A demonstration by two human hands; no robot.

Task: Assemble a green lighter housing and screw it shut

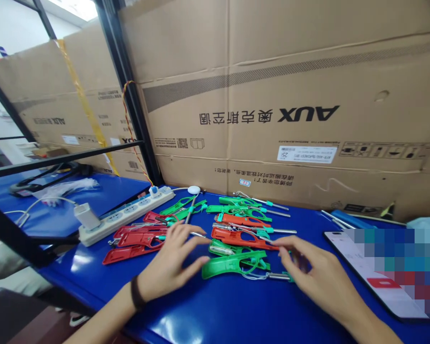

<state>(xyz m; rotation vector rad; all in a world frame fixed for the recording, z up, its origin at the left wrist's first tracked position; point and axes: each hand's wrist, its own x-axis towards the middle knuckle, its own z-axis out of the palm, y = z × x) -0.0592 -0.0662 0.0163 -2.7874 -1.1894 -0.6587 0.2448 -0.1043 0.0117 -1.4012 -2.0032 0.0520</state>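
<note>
My left hand (172, 258) hovers over the blue table with fingers spread, nothing in it. It is beside several red lighter casing pieces (139, 239), and its thumb is near the end of a green lighter casing half (222, 268). On the right, my right hand (313, 267) has thumb and index finger closed at the narrow tip of an orange lighter casing half (232, 236); its other fingers are partly hidden. More green casing pieces (240, 202), another orange casing (243, 220) and thin metal lighter tubes (277, 276) with wires lie between and beyond the hands.
A white power strip (129, 212) with a plugged-in white charger (87, 216) lies at the left. A phone (365, 277) rests at the right, partly pixelated. Behind stands a large cardboard sheet (258, 86), next to a black metal post (129, 95).
</note>
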